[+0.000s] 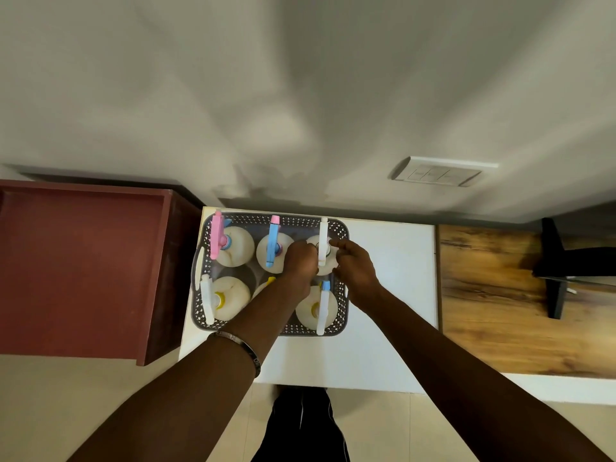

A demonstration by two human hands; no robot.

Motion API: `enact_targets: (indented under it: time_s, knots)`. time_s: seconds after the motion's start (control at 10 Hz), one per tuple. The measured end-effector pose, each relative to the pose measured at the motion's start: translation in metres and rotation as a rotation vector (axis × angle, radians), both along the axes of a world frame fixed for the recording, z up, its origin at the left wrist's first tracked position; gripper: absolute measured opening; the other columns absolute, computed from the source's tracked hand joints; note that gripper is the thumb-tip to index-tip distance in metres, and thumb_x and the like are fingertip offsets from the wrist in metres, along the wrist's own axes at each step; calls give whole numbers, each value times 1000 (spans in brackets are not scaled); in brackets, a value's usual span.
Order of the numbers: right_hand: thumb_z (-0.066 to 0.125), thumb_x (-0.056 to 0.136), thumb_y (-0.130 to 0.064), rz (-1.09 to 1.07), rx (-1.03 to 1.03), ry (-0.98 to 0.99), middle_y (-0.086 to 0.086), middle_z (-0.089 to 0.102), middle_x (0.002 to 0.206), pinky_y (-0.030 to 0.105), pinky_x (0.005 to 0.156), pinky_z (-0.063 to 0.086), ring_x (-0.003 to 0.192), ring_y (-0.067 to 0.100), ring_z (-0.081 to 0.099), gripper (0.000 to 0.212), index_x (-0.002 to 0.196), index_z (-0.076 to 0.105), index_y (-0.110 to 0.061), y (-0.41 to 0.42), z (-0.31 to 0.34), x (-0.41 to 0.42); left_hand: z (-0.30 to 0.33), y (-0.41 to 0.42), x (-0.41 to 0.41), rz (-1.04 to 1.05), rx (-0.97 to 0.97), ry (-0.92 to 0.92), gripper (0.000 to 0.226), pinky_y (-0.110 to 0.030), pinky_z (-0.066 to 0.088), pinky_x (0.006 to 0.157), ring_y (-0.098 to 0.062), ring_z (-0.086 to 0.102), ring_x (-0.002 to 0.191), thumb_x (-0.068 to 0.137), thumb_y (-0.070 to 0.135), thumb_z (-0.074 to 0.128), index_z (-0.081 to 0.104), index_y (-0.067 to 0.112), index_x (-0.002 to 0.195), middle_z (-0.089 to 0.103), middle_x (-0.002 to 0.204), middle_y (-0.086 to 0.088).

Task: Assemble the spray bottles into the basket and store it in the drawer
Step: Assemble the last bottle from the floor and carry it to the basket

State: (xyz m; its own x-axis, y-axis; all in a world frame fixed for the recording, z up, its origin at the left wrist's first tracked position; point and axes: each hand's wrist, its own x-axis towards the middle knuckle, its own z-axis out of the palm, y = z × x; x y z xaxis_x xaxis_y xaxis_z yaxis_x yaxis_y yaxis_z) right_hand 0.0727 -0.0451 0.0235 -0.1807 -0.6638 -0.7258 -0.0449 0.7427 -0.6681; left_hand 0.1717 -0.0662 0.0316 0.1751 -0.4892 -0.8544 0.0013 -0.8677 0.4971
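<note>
Now both hands meet over the back right corner of the grey basket [340, 228], which sits on the white worktop [393, 261] and carries six spray bottles in two rows. The left hand [300, 258] is curled closed beside the white-headed bottle [322, 241], and the right hand [355, 265] pinches at it from the other side; whether the left fingers truly grip the neck I cannot tell, since the knuckles hide them.

A likely slip, in my judgement, is the white spray head going on crooked or being left loose, so it leans or drops off once the basket is lifted. The bottles stand close, and a careless wrist could knock the blue-headed bottle [274, 241] just beside it. The left forearm lies across the front middle bottle [266, 283] and hides most of it.

Around it: a pink-headed bottle [218, 238] in the back left, a dark red cabinet [83, 261] to the left, a wooden surface [500, 295] to the right, a wall switch plate [436, 175] above. No open drawer shows, so storing still needs one found.
</note>
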Motion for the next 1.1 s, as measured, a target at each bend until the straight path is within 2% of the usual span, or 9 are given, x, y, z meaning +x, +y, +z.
enact_targets:
  time_s: [0.2,0.3,0.4,0.6,0.7,0.8,0.9,1.0,1.1]
  knots:
    - [49,95,-4,1,-34,-9,15,70,114,47,93,55,107,33,67,30,121,65,-6,4,23,-6,24,1,4,-22,-49,64,41,-34,50,71,-30,56,108,97,17,42,51,-1,133,54,136,-20]
    - [52,96,-8,-34,-63,-31,11,71,106,46,90,56,99,27,67,23,112,67,-8,12,36,-10,37,5,5,-35,-59,-23,22,-48,55,90,-27,55,93,98,20,45,61,5,105,59,107,-19]
    - [54,96,-12,-42,-99,-32,2,70,101,45,90,55,97,20,64,16,98,67,-21,24,49,-13,45,16,12,-70,-126,-23,24,-50,53,96,-28,60,97,97,25,45,59,7,102,61,112,-21]
    - [56,97,-16,-51,-128,-33,-1,69,107,39,87,54,99,15,63,17,110,66,-17,52,71,-16,73,48,22,-189,-271,-136,41,-18,46,54,-18,61,96,98,27,47,51,12,136,59,130,-10]
    - [56,97,-19,-19,-139,-31,4,69,115,42,91,54,106,20,63,26,121,64,-12,73,82,-19,87,73,22,-286,-413,-244,40,-16,42,70,-14,57,99,97,29,48,52,13,134,57,132,-6]
    - [57,96,-21,-10,-159,-16,5,69,115,44,93,54,99,18,64,27,121,64,-12,97,93,-24,100,98,21,-286,-444,-270,49,-29,39,100,-24,48,130,97,28,50,45,14,143,48,146,-7]
    - [56,96,-18,-22,-193,-25,-2,67,102,41,87,54,85,8,60,20,113,65,-14,121,104,-27,109,122,19,-239,-456,-240,50,-30,38,104,-24,47,131,97,28,50,43,15,144,50,144,-6]
    - [55,96,-17,-40,-201,-51,-6,64,99,38,85,53,87,6,58,17,109,65,-20,158,111,-28,113,161,19,-194,-499,-218,40,-27,39,87,-23,55,117,96,27,51,51,13,134,59,113,3]
    - [59,95,-21,-68,-169,-77,-6,64,106,42,92,52,97,7,57,18,112,65,-22,195,109,-26,110,196,26,-158,-503,-195,38,-34,47,94,-22,57,113,95,26,54,53,15,132,61,124,-2]
